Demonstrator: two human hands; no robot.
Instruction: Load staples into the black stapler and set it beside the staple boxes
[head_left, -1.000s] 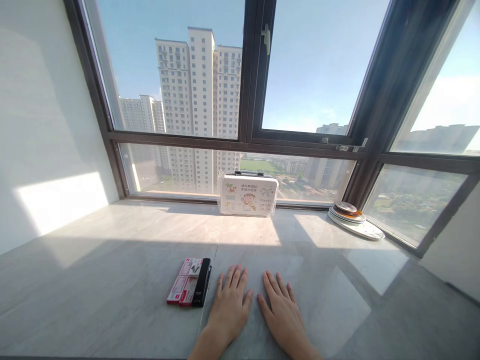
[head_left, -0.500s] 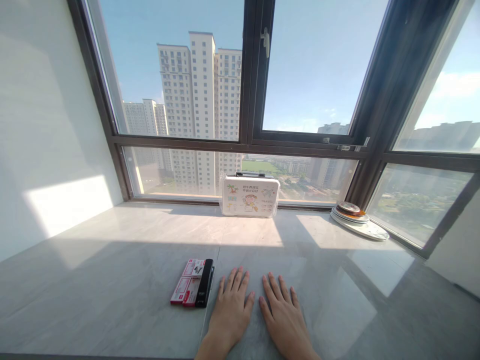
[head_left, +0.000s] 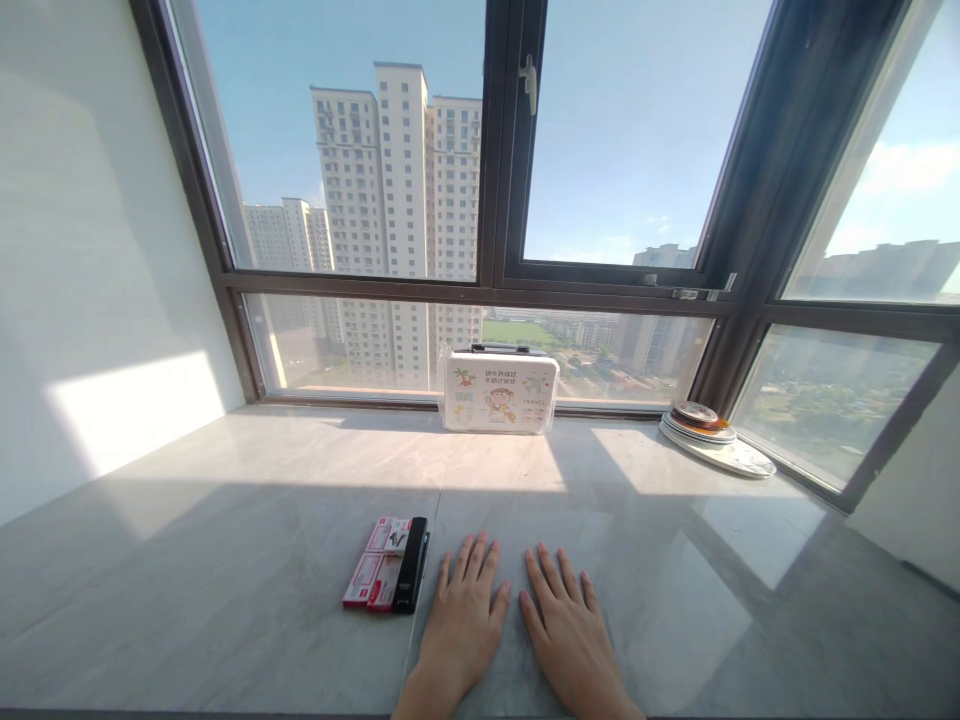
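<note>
My left hand (head_left: 463, 615) lies palm down on the grey marble sill (head_left: 225, 600), its fingers stretched out and holding nothing. Beside it, a short gap away, my right hand (head_left: 568, 620) rests flat in the same way, fingers slightly spread. Just left of my left hand is a black stapler (head_left: 409, 566), lying lengthwise away from me. Against the stapler's left side sit several small red and white boxes (head_left: 365, 578), one with a picture of staples on it. Neither hand touches the stapler or the boxes.
A white carry case (head_left: 500, 395) with cartoon prints and a dark handle stands upright by the window. Stacked plates (head_left: 705, 435) sit in the right corner. Dark window frames (head_left: 480, 293) edge the sill at the back, and a white wall (head_left: 97, 300) borders it on the left.
</note>
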